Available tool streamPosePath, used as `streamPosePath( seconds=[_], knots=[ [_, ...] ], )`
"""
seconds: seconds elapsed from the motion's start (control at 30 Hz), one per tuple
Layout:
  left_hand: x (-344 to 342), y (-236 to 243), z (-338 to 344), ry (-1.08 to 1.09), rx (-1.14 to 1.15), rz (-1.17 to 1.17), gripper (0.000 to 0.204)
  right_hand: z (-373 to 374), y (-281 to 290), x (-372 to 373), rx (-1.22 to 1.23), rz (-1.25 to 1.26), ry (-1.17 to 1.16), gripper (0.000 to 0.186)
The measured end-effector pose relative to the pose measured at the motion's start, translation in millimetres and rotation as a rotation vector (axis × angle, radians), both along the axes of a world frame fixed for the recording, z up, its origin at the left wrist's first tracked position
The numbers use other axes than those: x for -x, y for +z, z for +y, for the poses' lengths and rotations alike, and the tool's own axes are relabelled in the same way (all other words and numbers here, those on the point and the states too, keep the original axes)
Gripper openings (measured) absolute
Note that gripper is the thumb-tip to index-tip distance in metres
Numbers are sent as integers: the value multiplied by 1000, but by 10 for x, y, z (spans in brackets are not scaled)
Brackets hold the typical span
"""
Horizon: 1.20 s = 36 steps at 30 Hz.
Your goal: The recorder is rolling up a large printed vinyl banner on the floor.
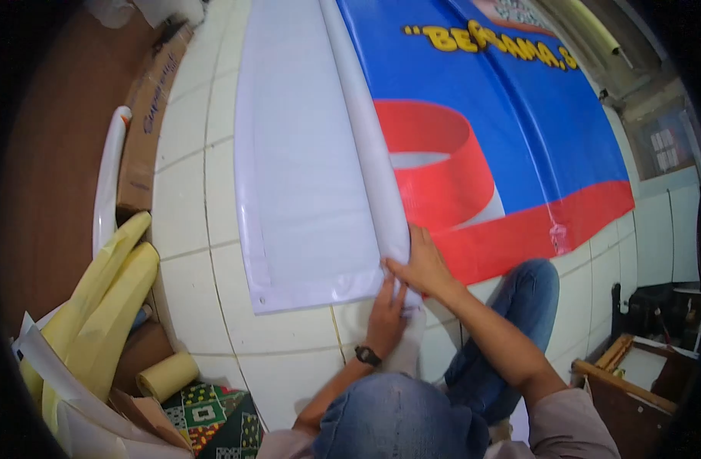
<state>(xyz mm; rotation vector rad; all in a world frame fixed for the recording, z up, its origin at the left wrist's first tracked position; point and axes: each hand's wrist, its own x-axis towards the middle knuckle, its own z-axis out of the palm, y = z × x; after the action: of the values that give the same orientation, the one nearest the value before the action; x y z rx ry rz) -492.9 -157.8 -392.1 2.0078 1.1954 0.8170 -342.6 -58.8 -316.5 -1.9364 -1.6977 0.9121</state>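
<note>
A large vinyl banner (534, 145), printed blue and red with yellow lettering, lies on the tiled floor. Its left part is turned over, so the white back (312, 176) faces up, with a metal eyelet at the near left corner. A rounded white fold (366, 138) runs lengthwise between back and print. At the near end of this fold, my right hand (425, 266) curls round it, thumb on the white side. Just below, my left hand (386, 314) grips the banner's near edge, its fingers close to the right thumb. The undersides of both grips are hidden.
On the left stand a long cardboard box (153, 115), a white roll (109, 180) and several yellow paper rolls (109, 314). Patterned green cloth (213, 417) lies near them. My jeans-covered knees (538, 294) are close to the banner. A wooden frame (626, 375) is at right.
</note>
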Motion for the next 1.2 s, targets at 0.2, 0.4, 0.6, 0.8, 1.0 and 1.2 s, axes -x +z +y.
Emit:
streamPosePath(
  seconds=[0.2,0.4,0.6,0.8,1.0,1.2],
  knots=[
    [-171,-63,-14,-21,-53,2,81,-109,-190,-36,83,27,-51,86],
    [-142,143,-104,216,100,-31,92,-69,-216,335,151,122,-185,78],
    [-63,96,-133,368,13,18,81,-27,-240,435,123,126,-182,75],
    [-80,-18,-116,501,3,50,75,-129,-300,214,184,283,-142,71],
    [-80,84,-44,202,-104,351,73,-173,-244,129,-86,-55,-126,89],
    [-227,-5,-40,372,-104,151,78,-117,-305,59,41,-32,-63,94]
  ],
)
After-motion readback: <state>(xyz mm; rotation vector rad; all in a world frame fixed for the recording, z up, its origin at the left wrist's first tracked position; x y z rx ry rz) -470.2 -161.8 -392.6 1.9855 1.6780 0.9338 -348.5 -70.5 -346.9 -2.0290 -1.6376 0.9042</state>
